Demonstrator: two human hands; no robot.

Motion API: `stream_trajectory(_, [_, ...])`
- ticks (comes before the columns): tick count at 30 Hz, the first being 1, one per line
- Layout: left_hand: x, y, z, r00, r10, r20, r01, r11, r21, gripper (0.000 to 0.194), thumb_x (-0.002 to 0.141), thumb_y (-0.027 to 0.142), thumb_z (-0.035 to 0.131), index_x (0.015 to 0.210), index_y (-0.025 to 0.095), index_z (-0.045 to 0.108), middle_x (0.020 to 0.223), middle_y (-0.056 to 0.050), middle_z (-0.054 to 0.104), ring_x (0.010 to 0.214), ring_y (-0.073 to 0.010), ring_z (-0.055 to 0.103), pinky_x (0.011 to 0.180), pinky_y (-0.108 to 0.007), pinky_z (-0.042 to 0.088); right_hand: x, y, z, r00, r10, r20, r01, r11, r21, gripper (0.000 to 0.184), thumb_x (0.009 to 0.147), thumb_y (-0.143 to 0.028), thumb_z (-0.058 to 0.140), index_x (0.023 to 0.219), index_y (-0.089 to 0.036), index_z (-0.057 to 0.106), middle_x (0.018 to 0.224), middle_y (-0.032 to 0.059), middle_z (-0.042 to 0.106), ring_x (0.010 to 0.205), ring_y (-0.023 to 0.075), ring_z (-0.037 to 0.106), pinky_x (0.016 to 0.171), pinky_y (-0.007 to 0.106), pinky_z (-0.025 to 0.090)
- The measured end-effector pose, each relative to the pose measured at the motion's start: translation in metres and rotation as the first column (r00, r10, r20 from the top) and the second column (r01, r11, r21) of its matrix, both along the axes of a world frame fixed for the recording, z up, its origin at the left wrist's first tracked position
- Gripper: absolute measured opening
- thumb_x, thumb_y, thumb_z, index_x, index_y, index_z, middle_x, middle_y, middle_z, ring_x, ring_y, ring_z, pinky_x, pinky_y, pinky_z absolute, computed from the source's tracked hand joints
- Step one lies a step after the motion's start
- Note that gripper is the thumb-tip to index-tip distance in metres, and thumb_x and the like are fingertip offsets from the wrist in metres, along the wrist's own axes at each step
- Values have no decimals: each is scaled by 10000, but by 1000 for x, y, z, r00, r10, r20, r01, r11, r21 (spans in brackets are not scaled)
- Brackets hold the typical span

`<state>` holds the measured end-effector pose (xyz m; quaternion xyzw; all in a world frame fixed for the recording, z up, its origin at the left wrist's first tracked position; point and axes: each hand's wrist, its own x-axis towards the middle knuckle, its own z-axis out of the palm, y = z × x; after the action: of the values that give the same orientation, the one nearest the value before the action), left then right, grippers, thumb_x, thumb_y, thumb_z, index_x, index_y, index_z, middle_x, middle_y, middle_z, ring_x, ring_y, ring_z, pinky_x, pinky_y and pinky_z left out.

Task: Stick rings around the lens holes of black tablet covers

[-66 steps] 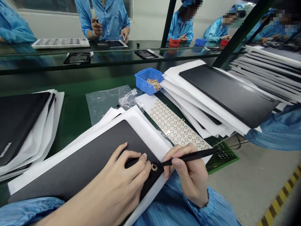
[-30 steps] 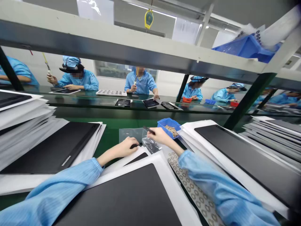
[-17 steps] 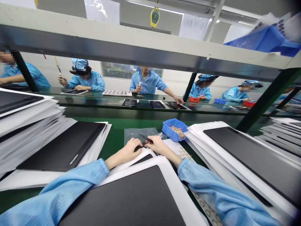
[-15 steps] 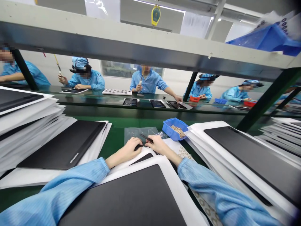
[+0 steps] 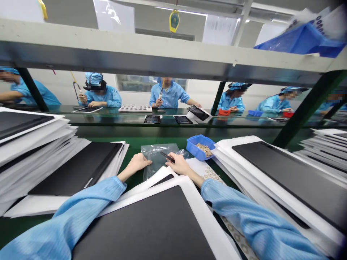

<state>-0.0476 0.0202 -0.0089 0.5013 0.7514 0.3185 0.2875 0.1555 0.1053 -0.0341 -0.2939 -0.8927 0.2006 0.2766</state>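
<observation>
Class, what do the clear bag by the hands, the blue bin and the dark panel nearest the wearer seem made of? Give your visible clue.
Clear bag: thin, glossy plastic film, transparent with bright glints. Blue bin: probably smooth, moulded plastic, from its even colour and thin walls. Dark panel: matte plastic or coated metal; its smooth, even face leaves that open.

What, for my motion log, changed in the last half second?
The bare left hand moved left, away from the bare right hand, to the left edge of the clear plastic bag; grip unclear. The right hand still holds the slim black tool; the blue plastic bin stayed put.
</observation>
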Motion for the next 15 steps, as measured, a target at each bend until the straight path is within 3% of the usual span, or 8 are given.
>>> stream_trajectory(3, [13,5,0,965,-13,263,-4,998,64,294,906,331,563,1121,131,570,1106,-73,594,945,-205,606,798,-383,526,-2,2,-1,1000,3,-4,-3,1000,-8,218,905,-321,557,986,-125,606,910,34,637,766,137,621,709,326,531])
stream_trajectory(7, [28,11,-3,828,-59,558,-13,992,124,307,920,333,543,1153,133,548,1099,-85,596,917,-185,615,777,-371,536,-5,6,-1,999,-9,-39,9,1000,-17,238,907,-317,554,1047,-130,596,977,50,635,819,152,626,734,344,536])
stream_trajectory(11, [30,14,-1,702,-85,707,-19,990,138,294,911,310,559,1141,126,557,1119,-92,588,942,-191,608,795,-374,530,-13,15,-1,997,-5,-75,3,1000,-27,251,909,-316,551,1077,-133,589,1016,59,630,847,161,627,748,354,536])
stream_trajectory(15, [27,12,5,625,-96,775,36,995,95,262,906,289,569,1112,126,571,1104,-84,597,938,-187,611,792,-369,533,-18,23,0,994,-9,-111,6,999,-33,258,909,-317,550,1089,-135,586,1036,63,626,868,167,625,762,363,534])
